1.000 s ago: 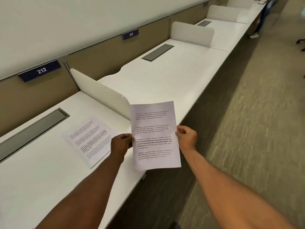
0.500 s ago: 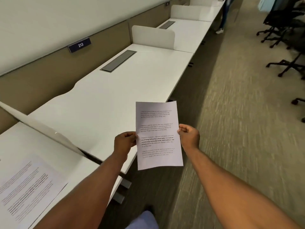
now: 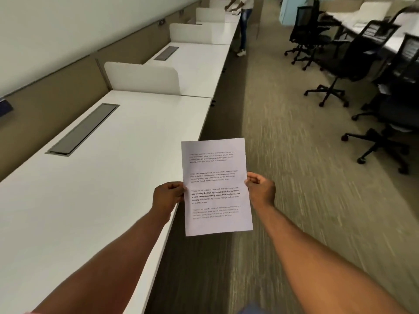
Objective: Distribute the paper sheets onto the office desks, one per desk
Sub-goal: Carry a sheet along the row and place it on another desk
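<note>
White paper sheet (image 3: 216, 186) with printed text is held upright, long axis pointing away down the aisle, over the carpet (image 3: 294, 177) just beside the white tabletop (image 3: 102, 177). Left hand (image 3: 167, 194) pinches its left edge, right hand (image 3: 260, 189) its right. Black office chairs (image 3: 340, 71) stand well apart on the right.

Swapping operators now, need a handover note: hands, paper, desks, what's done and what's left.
Left hand: pinching the left edge of the paper sheet.
Right hand: pinching its right edge.
The sheet is held upright over the aisle, just off the front edge of the nearest desk.
Done: nothing visible here; no sheet lies on the nearest desk or the next desk past the white divider.
Left: lay this sheet on the nearest desk. Whether more sheets sit behind it, I cannot tell.
</note>
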`<action>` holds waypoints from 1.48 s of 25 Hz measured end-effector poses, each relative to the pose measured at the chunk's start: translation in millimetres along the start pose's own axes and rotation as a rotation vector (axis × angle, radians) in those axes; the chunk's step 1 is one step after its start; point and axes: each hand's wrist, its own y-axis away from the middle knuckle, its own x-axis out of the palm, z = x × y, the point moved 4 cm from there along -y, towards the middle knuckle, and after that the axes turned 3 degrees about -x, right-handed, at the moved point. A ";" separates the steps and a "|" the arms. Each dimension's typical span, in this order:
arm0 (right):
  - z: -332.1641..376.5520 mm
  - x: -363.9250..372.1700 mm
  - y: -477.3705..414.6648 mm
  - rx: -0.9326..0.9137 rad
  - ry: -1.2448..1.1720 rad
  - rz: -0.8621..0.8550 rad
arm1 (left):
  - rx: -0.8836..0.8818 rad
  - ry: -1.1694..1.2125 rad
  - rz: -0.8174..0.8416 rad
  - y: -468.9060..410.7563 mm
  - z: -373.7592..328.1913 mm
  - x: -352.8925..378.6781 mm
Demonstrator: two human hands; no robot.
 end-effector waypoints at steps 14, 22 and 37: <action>35.6 39.2 -435.5 -0.055 -0.033 0.042 | 0.031 0.029 -0.049 -319.2 -159.4 239.0; 72.5 106.1 -675.3 -0.098 -0.009 0.116 | 0.059 0.065 -0.153 -519.6 -242.8 335.2; 139.1 288.4 -1120.6 -0.149 0.021 0.231 | 0.076 0.156 -0.229 -925.5 -402.5 458.7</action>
